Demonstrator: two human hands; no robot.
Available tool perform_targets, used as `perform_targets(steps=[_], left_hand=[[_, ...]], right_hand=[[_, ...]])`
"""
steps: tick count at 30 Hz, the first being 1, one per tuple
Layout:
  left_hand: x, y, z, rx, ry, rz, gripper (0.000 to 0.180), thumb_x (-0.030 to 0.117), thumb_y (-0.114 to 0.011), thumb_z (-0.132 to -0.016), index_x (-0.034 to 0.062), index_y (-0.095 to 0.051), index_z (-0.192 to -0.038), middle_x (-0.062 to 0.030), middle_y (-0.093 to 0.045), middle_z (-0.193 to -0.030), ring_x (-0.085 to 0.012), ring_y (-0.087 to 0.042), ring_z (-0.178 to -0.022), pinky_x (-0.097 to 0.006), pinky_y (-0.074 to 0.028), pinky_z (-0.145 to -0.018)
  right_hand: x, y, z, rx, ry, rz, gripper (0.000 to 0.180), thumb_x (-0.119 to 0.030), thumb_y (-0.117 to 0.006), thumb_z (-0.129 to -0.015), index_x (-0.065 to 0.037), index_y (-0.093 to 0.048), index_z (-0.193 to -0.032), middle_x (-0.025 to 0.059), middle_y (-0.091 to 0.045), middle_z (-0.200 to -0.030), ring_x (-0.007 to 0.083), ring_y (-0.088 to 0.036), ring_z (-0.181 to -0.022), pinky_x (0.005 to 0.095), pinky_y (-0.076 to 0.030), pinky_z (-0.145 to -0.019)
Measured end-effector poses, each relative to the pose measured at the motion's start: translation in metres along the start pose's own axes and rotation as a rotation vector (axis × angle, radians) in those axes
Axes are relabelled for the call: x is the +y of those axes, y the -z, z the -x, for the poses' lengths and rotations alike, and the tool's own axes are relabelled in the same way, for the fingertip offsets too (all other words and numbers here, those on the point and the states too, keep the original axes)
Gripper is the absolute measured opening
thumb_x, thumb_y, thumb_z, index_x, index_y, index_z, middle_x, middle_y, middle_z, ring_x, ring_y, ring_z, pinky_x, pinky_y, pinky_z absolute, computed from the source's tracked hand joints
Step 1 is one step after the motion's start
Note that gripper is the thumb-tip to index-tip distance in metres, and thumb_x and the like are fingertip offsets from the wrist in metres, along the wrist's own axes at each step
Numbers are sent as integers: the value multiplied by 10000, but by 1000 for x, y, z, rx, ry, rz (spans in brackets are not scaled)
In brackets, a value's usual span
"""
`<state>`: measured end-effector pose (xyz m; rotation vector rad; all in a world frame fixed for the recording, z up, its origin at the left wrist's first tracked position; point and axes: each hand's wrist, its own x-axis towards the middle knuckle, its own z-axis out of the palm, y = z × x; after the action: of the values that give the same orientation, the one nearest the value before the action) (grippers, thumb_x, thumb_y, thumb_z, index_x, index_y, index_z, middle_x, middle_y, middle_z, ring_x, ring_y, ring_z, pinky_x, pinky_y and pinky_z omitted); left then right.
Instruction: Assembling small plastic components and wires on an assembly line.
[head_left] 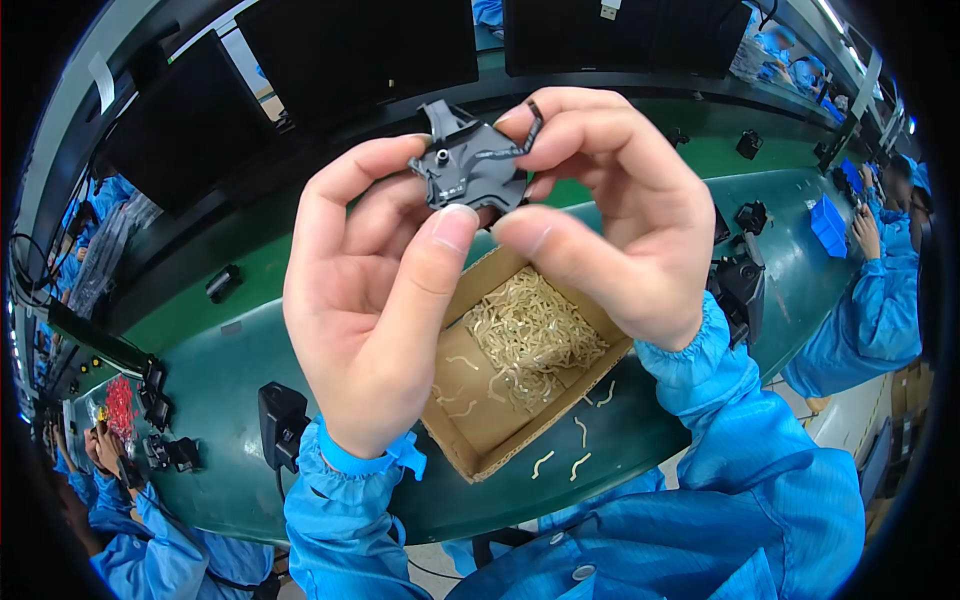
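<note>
Both my hands hold up a dark grey moulded plastic part [476, 172] over the table. The thumb and fingers of my left hand [365, 290] grip its left side and lower edge. My right hand [630, 225] pinches its right side. A thin black strip [535, 128] bends along that side by the right fingertips; I cannot tell if it is separate from the part. Below my hands stands an open cardboard box [455, 445] with a heap of small cream-coloured curved strips [535, 335] in it. Several loose strips [580, 465] lie on the table at its near side.
The green table [225, 480] curves away on both sides. Black devices [284, 425] stand left of the box, and more [738, 290] to the right. A blue bin [828, 228] is at the far right. Co-workers in blue sit at both sides. Dark monitors [360, 50] line the back.
</note>
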<state>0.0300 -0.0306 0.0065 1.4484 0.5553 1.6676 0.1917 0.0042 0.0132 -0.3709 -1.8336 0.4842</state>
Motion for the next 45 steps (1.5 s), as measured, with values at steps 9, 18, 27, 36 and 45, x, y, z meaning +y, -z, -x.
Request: perform_targets(steps=[9, 18, 27, 36, 45], left_hand=[[-3, -2, 4, -56, -135, -175, 378, -35, -546, -847, -49, -401, -1196, -187, -580, -1096, -174, -574, -1010, -247, -443, -870], [-2, -7, 8, -63, -128, -232, 361, -50, -558, -833, -39, -416, -1165, -180, -587, -1066, -170, -583, -989, -234, -447, -855], [-2, -7, 8, -80, -128, -233, 345, -76, -540, -818, -28, -421, -1139, -174, -574, -1065, -169, -575, -962, -265, -445, -864], [11, -5, 9, 27, -7, -81, 407, 23, -510, -823, -38, -388, -1206, -205, -556, -1090, -204, -564, -1018, -299, -419, -892], [24, -16, 12, 117, 69, -34, 387, 102, -485, -851, -68, -421, -1193, -178, -556, -1076, -197, -573, -981, -305, -458, -859]], right_hand=[[-1, 0, 1, 121, -94, -116, 77, 28, -612, -800, 42, -598, -874, 111, -543, -1047, 128, -539, -913, 259, -445, -812], [-5, -1, 2, 167, -24, 129, 101, 66, -626, -773, 38, -596, -865, 127, -566, -976, 143, -569, -876, 251, -475, -761], [-10, 0, 4, 153, -22, 335, 134, 26, -634, -769, 29, -573, -889, 119, -588, -957, 132, -587, -838, 252, -488, -752], [-5, -3, 2, -87, -280, -261, 617, -107, -746, -734, -26, -380, -1224, 123, -422, -1271, 187, -526, -1069, 329, -433, -898], [-15, -6, 4, -43, -86, 124, 728, -181, -842, -635, -35, -402, -1197, 130, -367, -1295, 194, -525, -1095, 287, -444, -867]])
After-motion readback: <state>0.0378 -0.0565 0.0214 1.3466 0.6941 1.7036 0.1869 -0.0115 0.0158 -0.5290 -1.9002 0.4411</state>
